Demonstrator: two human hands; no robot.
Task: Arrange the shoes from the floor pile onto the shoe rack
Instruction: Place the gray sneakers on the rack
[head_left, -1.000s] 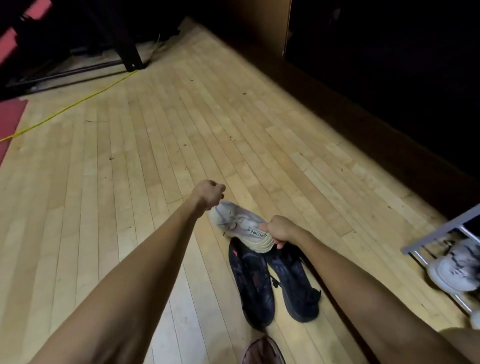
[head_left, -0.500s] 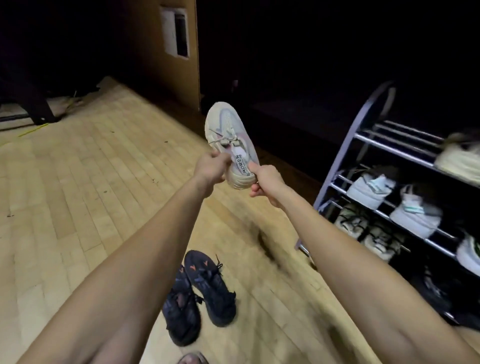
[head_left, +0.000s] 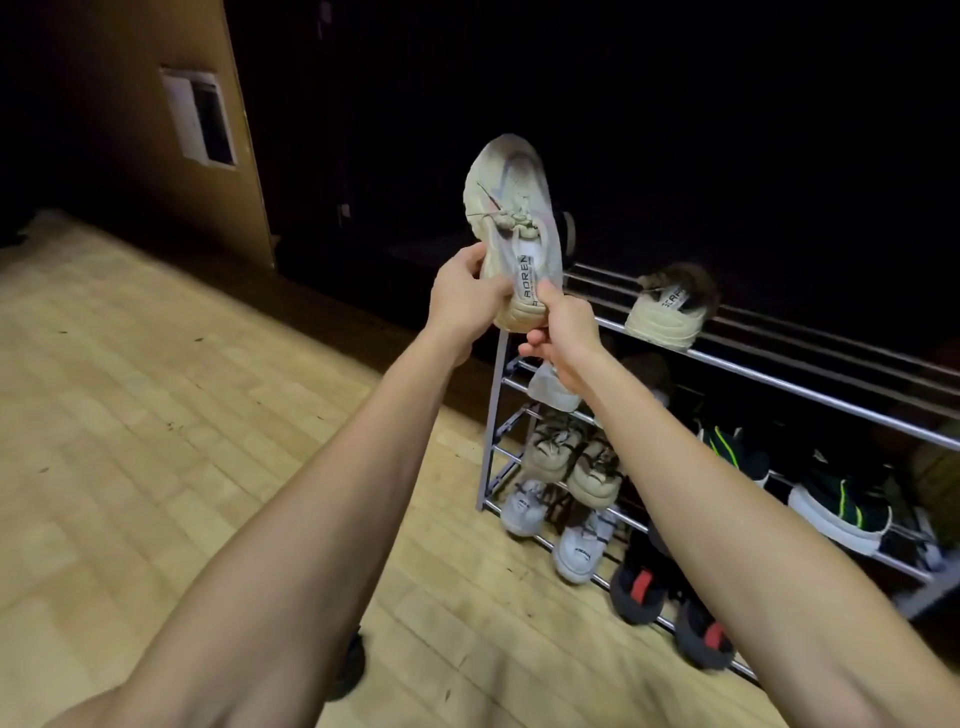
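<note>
Sneaker (head_left: 511, 234), pale cream with grey upper, held in the air by both hands, toe up and tilted slightly left, heel down. Heel tab carries printed lettering. Position: above the left end of the shoe rack (head_left: 769, 374), not touching any rail.

Left hand (head_left: 462, 301): fingers closed around the left side of the heel and sole. Right hand (head_left: 563, 332): thumb and fingers pinched on the heel tab and the right rear edge of the sole. Both forearms extended forward from the bottom of the view.

Rack: metal rails, several tiers, runs from centre to right edge. Top tier holds one cream shoe (head_left: 670, 306), heel toward the camera, well right of the held sneaker. Lower tiers, left end: a beige pair (head_left: 571, 457), then a pale grey pair (head_left: 550, 530) beneath. Further right: dark shoes with neon green stripes (head_left: 836, 499), and on the lowest rails black shoes with red heel marks (head_left: 670, 603). Contents behind the right forearm are hidden.

Wooden floor (head_left: 156, 415) is lit at left; background beyond the rack is dark. A dark object shows partly under the left forearm, cannot tell what it is.
</note>
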